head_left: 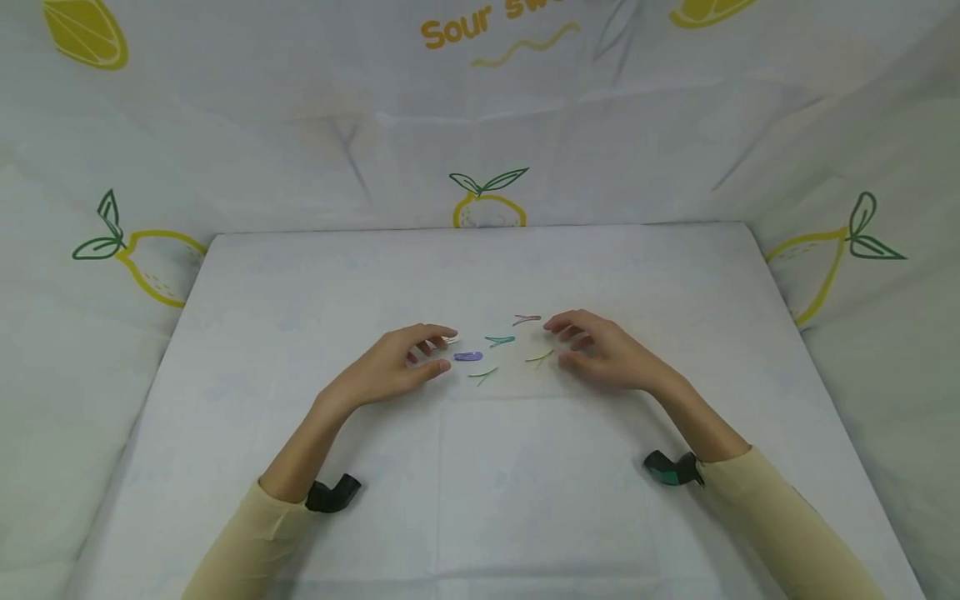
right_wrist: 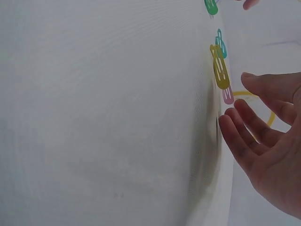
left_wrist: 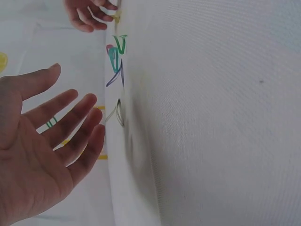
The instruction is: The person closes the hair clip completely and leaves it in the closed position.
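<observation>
Several snap hair clips lie on a white-covered table in front of me. Nearest my left hand [head_left: 390, 365] is a purple hair clip [head_left: 468, 357]; a pale hair clip [head_left: 450, 340] shows partly behind its fingers. That hand hovers with loosely bent, spread fingers and holds nothing. Between the hands lie a teal hair clip [head_left: 500, 340] and a green hair clip [head_left: 483, 375]. My right hand [head_left: 606, 352] is beside a yellow hair clip [right_wrist: 219, 68] and a pink hair clip [head_left: 527, 319], its fingers relaxed around nothing. Beneath its fingertips a thin dark edge shows in the right wrist view.
The white tabletop [head_left: 540, 483] extends on all sides of the clips. A white cloth wall with printed lemons [head_left: 489, 212] rises behind the table and along both sides. Black wrist-worn devices [head_left: 333, 493] stick out from both sleeves, over the table.
</observation>
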A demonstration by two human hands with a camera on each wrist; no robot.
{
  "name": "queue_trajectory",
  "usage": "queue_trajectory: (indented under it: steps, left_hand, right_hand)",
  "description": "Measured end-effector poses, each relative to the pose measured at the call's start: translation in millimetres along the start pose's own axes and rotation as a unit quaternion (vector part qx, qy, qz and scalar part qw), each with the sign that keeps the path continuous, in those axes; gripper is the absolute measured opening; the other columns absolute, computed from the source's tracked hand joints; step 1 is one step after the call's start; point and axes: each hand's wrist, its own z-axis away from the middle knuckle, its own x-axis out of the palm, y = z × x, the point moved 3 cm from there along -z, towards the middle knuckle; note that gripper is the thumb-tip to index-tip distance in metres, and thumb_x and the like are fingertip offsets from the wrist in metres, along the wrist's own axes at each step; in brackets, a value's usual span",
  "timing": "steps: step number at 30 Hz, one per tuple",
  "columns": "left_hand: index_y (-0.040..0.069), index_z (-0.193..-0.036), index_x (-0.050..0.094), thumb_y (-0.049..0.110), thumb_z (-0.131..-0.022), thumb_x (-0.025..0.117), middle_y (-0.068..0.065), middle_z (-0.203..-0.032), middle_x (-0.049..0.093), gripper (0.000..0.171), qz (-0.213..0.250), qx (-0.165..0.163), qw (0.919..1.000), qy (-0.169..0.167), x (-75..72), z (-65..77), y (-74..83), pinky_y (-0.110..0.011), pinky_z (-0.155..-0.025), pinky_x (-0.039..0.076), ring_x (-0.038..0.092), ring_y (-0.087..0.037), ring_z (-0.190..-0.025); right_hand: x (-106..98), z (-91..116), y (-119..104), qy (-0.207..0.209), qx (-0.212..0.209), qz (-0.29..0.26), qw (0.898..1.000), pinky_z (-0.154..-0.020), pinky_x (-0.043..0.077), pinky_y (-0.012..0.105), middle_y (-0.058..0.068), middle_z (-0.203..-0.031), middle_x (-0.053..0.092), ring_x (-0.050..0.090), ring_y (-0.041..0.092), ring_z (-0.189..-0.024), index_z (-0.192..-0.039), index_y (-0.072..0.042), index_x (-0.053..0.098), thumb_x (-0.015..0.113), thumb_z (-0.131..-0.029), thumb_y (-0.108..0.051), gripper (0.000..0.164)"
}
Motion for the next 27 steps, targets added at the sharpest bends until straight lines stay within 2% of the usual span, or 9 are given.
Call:
queue_trajectory:
  steps: [4, 10, 23, 27]
  left_hand:
    - [0.008, -0.144, 0.067, 0.023, -0.104, 0.073, -0.010, -0.127, 0.077, 0.043, 0.015, -0.005, 0.9999, -0.006, 1.8, -1.2, 0.3, -0.042, -0.098, 0.060, 0.071, -0.021, -0.110]
    - [0.009, -0.141, 0.069, 0.023, -0.104, 0.073, -0.010, -0.128, 0.076, 0.039, 0.039, -0.008, 0.9991, -0.014, 4.0, -3.3, 3.0, -0.041, -0.098, 0.059, 0.072, -0.020, -0.110]
    - [0.009, -0.136, 0.072, 0.021, -0.104, 0.072, -0.006, -0.129, 0.078, 0.034, 0.060, -0.024, 0.9975, -0.028, 11.0, -12.2, 1.1, -0.036, -0.096, 0.060, 0.072, -0.018, -0.109]
    - [0.009, -0.135, 0.073, 0.021, -0.104, 0.072, -0.006, -0.130, 0.078, 0.033, 0.062, -0.018, 0.9974, -0.033, 14.8, -15.9, 1.4, -0.034, -0.095, 0.059, 0.071, -0.018, -0.108]
  right_hand:
    - [-1, -2, 0, -0.003, 0.002, -0.016, 1.000, -0.108, 0.056, 0.056, 0.017, -0.140, 0.069, 0.067, 0.035, -0.125, -0.139, 0.000, 0.063, 0.073, -0.100, 0.001, 0.040]
    - [-1, -4, 1, -0.007, 0.008, -0.024, 1.000, -0.106, 0.057, 0.052, 0.015, -0.137, 0.070, 0.069, 0.033, -0.122, -0.136, -0.001, 0.065, 0.072, -0.100, 0.001, 0.037]
    - [-1, -8, 4, -0.015, 0.017, -0.026, 0.999, -0.106, 0.057, 0.052, 0.015, -0.133, 0.073, 0.071, 0.031, -0.119, -0.132, -0.001, 0.069, 0.072, -0.099, 0.003, 0.033]
    - [-1, -9, 4, -0.017, 0.018, -0.023, 0.999, -0.105, 0.057, 0.050, 0.014, -0.131, 0.074, 0.072, 0.031, -0.117, -0.130, 0.000, 0.070, 0.073, -0.099, 0.002, 0.032]
